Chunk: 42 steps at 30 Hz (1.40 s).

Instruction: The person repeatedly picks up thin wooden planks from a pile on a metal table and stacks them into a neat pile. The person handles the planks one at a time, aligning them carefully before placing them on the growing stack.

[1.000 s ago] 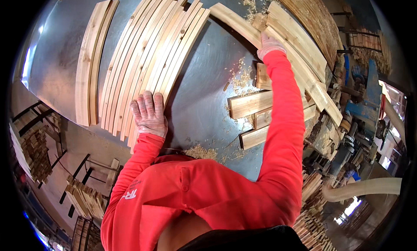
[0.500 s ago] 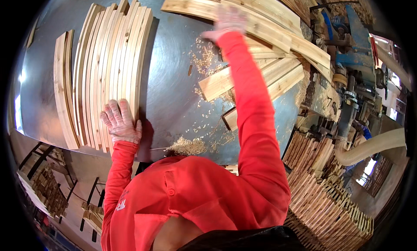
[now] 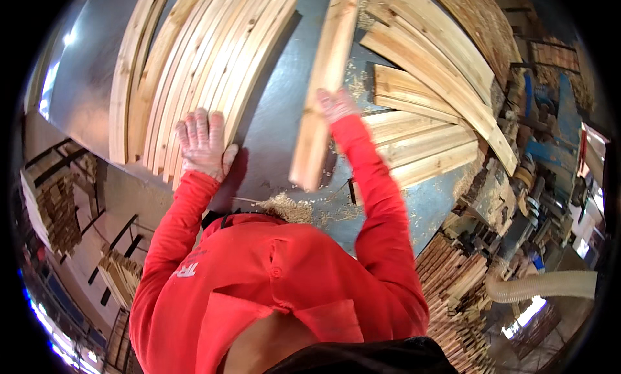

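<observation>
Flat on the near end of a row of narrow wooden boards (image 3: 223, 57) lies my left hand (image 3: 204, 144), gloved, its fingers stretched out and slightly spread. The boards stand side by side, pressed together, on the grey metal table (image 3: 268, 118). Right of this row, my right hand (image 3: 337, 106), also gloved, grips a single wooden board (image 3: 331, 51) at its right side, near mid-length. That board points away from me and stands apart from the row. Part of the right hand's grip is hidden. Fanned-out loose boards (image 3: 430, 135) lie beyond my right forearm.
Wood shavings (image 3: 288, 207) are heaped at the table's near edge. A machine with blue parts (image 3: 546, 151) and a pale ribbed hose (image 3: 543, 285) stands at the right. Stacked wood (image 3: 446, 277) fills the lower right; racked boards (image 3: 61, 206) are at the left.
My right hand has taken a board from the loose pile, drawn it nearer and left, and turned it lengthwise. My left hand stays on the row. The whole view has swung round.
</observation>
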Each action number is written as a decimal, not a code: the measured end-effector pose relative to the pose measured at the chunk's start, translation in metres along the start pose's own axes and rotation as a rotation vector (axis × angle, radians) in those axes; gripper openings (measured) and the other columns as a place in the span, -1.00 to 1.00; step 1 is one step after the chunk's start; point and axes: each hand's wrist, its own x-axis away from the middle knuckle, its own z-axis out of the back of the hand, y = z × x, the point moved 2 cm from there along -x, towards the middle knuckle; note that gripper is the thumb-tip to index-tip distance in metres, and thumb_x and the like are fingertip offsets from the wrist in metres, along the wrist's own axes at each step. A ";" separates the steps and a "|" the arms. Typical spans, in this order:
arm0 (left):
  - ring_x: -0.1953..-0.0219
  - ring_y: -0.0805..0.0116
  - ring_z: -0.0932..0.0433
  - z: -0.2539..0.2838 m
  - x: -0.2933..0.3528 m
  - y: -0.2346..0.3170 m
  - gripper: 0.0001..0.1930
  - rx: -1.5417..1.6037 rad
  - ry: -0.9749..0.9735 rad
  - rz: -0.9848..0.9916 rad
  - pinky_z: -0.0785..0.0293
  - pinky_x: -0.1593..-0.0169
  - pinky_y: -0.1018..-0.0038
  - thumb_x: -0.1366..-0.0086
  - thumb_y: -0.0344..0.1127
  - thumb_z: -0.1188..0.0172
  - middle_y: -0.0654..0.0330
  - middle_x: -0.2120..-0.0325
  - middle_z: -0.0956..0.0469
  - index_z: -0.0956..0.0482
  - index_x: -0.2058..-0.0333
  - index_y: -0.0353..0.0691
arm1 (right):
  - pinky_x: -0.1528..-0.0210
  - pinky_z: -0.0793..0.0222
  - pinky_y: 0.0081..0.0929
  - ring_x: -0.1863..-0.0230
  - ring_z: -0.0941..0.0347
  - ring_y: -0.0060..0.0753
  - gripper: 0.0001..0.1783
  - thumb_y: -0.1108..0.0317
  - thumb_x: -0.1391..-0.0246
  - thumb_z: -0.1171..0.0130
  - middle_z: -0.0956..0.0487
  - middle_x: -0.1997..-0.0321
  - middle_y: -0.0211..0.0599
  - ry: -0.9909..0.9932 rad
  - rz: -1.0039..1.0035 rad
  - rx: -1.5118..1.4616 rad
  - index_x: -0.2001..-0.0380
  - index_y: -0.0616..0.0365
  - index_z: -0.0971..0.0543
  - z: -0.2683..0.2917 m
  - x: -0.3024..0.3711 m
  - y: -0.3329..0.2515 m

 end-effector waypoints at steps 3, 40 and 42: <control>-0.39 -0.24 -0.12 0.012 0.001 -0.015 -0.18 0.133 0.038 0.004 0.04 -0.42 -0.12 -0.30 0.05 -0.18 -0.28 -0.33 -0.15 -0.13 -0.37 -0.32 | -0.19 -0.35 0.00 -0.13 -0.46 0.33 0.07 -0.46 -0.20 0.20 -0.49 -0.17 0.29 -0.221 0.068 0.045 -0.32 0.41 -0.21 -0.106 0.031 -0.041; -0.34 0.35 -0.25 0.095 -0.314 -0.287 -0.28 2.144 0.003 0.224 -0.27 -0.30 0.32 -0.43 0.18 0.03 0.12 -0.28 -0.34 -0.28 -0.28 -0.34 | -0.32 -0.22 -0.20 -0.25 -0.36 -0.02 -0.11 -0.05 -0.20 -0.15 -0.34 -0.31 0.09 0.773 0.302 -0.473 -0.42 0.23 -0.11 0.056 -0.060 -0.226; -0.36 0.32 -0.23 0.172 -0.338 -0.289 -0.27 2.115 -0.002 0.003 -0.26 -0.32 0.28 -0.41 0.17 0.01 0.10 -0.30 -0.30 -0.24 -0.31 -0.32 | -0.31 -0.25 -0.19 -0.25 -0.37 -0.04 -0.12 -0.01 -0.20 -0.17 -0.36 -0.31 0.06 0.875 0.465 -0.425 -0.43 0.20 -0.10 0.116 -0.047 -0.257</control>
